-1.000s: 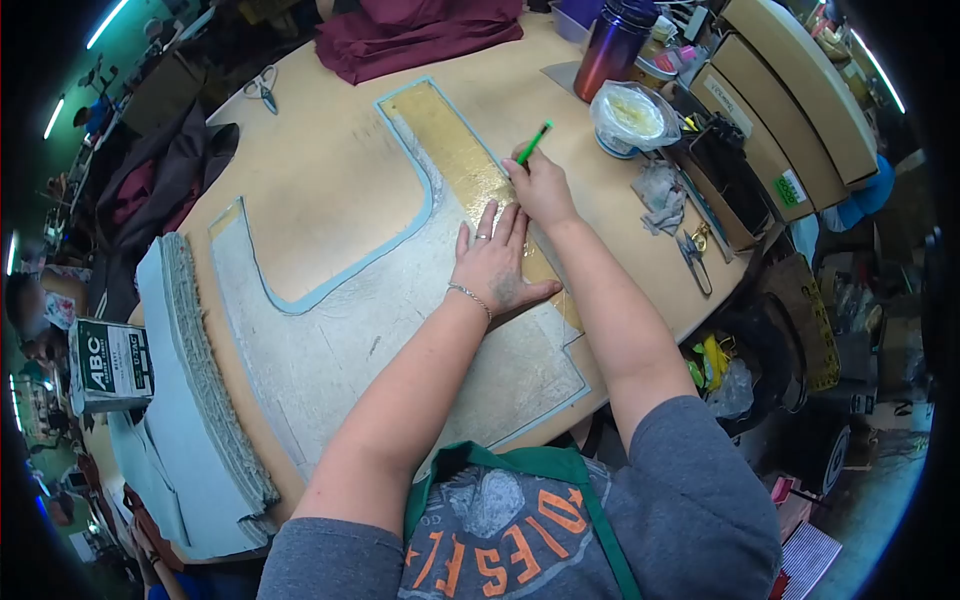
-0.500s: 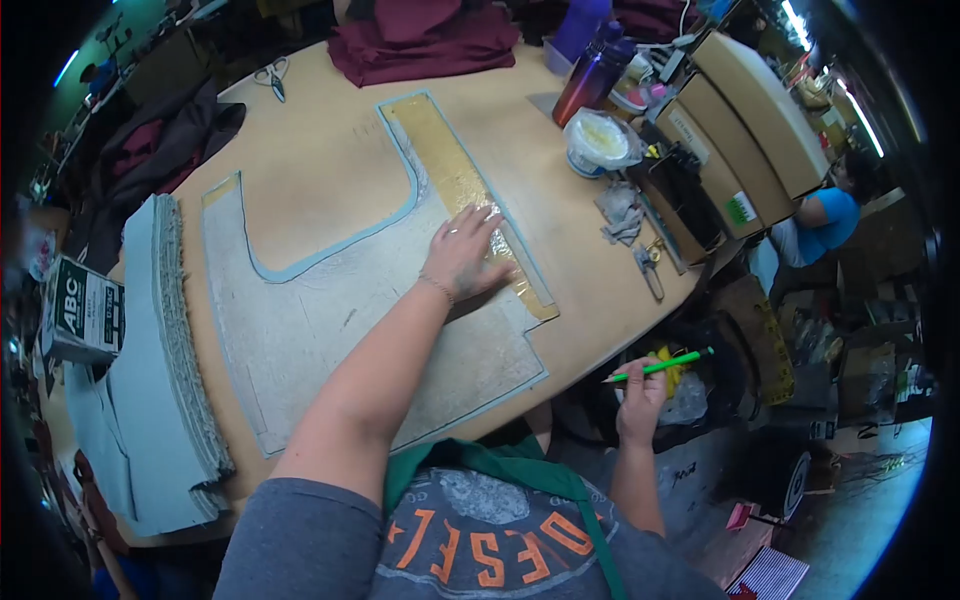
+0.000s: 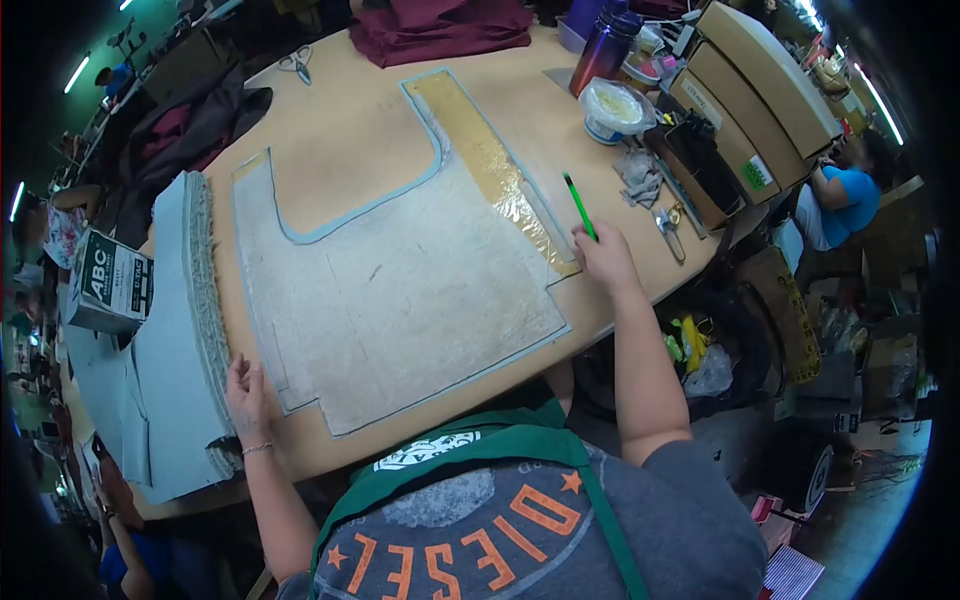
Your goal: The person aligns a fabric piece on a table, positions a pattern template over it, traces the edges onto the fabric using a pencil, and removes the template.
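Observation:
A large pale pattern board (image 3: 400,300) with a deep U-shaped cutout lies flat on the table. Shiny gold tape (image 3: 490,165) covers its right strip, and a thin light-blue border (image 3: 355,213) shows around its outline. My right hand (image 3: 606,258) grips a green pencil (image 3: 580,205) just beside the lower end of that strip, the pencil's back end pointing up and away; its tip is hidden. Between the board's lower left corner and a thick stack of light-blue fabric (image 3: 175,330), my left hand (image 3: 247,402) rests by the stack's frayed edge, fingers loosely bent and holding nothing visible.
An ABC box (image 3: 112,285) sits on the stack. Scissors (image 3: 296,65) and maroon cloth (image 3: 440,30) lie at the back. Along the right stand a bottle (image 3: 605,50), a tub (image 3: 614,110), snips (image 3: 669,232) and cardboard boxes (image 3: 750,90). A seated person (image 3: 845,205) is beyond.
My left hand has left the gold strip and moved down-left to the fabric stack. My right hand has brought the pencil up from below the table edge to the board's right side.

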Motion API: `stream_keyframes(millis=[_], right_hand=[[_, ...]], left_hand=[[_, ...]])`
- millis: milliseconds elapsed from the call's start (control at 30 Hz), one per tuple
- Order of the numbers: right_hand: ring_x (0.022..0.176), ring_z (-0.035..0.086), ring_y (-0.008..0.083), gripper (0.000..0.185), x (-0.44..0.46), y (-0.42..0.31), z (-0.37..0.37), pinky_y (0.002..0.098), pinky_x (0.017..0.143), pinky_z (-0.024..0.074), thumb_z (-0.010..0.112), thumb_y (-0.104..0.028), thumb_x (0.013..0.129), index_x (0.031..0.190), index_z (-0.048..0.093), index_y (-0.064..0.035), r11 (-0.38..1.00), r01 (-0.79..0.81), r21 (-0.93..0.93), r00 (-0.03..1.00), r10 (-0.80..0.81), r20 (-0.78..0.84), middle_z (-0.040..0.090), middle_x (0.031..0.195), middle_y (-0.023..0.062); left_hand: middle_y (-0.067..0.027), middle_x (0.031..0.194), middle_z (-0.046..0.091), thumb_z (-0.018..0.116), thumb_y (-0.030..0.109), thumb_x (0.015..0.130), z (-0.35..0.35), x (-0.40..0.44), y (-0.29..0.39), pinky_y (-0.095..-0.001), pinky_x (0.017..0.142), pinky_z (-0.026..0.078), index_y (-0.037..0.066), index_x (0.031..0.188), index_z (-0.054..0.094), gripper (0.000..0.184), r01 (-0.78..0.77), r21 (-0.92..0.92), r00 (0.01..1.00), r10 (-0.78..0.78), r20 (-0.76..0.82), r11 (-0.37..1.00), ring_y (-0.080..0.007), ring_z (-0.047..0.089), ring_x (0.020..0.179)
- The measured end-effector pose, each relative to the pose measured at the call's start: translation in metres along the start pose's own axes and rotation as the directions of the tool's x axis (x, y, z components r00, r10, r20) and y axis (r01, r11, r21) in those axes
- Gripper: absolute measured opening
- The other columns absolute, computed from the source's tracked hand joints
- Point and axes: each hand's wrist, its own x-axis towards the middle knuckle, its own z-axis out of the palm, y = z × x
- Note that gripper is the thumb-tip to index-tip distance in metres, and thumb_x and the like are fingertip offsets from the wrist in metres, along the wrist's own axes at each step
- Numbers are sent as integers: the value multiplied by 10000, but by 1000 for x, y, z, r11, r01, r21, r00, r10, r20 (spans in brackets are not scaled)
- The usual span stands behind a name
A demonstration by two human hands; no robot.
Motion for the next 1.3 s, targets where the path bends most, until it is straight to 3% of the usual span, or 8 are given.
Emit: stream_keyframes(millis=[167, 467, 667, 867, 967, 1100, 1233, 1300], right_hand=[[790, 572, 373, 232, 20, -27, 20, 407, 703, 448, 541, -209, 782, 886, 600, -11, 914, 69, -400, 996, -87, -29, 589, 814, 227], [802, 590, 342, 364, 7, -55, 7, 391, 721, 456, 634, -282, 730, 878, 586, 47, 987, -123, -103, 939, 150, 310, 612, 839, 214], [889, 567, 332, 497, -39, -73, 31, 385, 778, 445, 657, -324, 714, 991, 516, 64, 737, 212, -641, 960, -33, 279, 580, 952, 236], [890, 566, 338, 479, -44, -76, 34, 380, 762, 443, 669, -315, 706, 995, 520, 37, 935, 41, -353, 978, 36, 207, 583, 936, 213], [827, 580, 287, 456, -27, -31, 32, 356, 735, 443, 682, -282, 701, 1005, 527, 20, 961, 244, -130, 970, -243, 18, 593, 878, 182], [765, 546, 225, 407, -8, -33, -17, 327, 715, 435, 699, -217, 688, 970, 549, 34, 976, 216, -41, 975, -217, -35, 585, 828, 140], [871, 528, 359, 396, 24, -4, -66, 398, 774, 411, 676, -263, 708, 965, 560, 15, 578, 281, -766, 832, -545, -106, 562, 897, 195], [870, 507, 361, 357, 26, -4, -61, 416, 777, 396, 657, -256, 724, 949, 563, 4, 584, 233, -778, 809, -560, -178, 544, 882, 188]], left_hand=[[-94, 937, 539, 600, 240, 808, 26, 5, 6, -237, 731, 417, -41, 1191, 437, 502, 40, 97, 999, -41, 12, 995, -129, 505, 815], [-35, 935, 513, 593, 219, 785, 19, 28, -1, -248, 806, 360, 6, 1034, 492, 343, 144, -334, 990, -139, 40, 931, -127, 463, 869], [-80, 1058, 524, 506, 199, 810, -12, -9, 18, -288, 875, 368, 7, 1100, 474, 350, 243, -459, 967, -179, 179, 854, -165, 481, 987], [-124, 1144, 522, 492, 50, 829, -27, -14, 6, -310, 901, 383, -9, 1163, 423, 346, 267, -478, 951, -149, 270, 837, -188, 506, 1024], [-128, 1102, 544, 522, -8, 804, -16, -21, 12, -304, 880, 409, -22, 1185, 386, 405, 285, -537, 955, -189, 227, 794, -188, 535, 975], [-130, 1027, 574, 586, 16, 787, 3, -23, 10, -276, 812, 449, -54, 1172, 393, 436, 293, -466, 956, -253, 149, 835, -165, 559, 905], [-110, 916, 620, 630, 41, 760, 4, -27, 9, -242, 693, 469, -64, 1116, 451, 413, 224, -248, 972, -198, 128, 942, -139, 581, 780], [-114, 774, 618, 677, 193, 726, 4, -29, 5, -274, 616, 455, -57, 974, 541, 378, 179, -4, 982, -178, 63, 984, -165, 572, 672]])
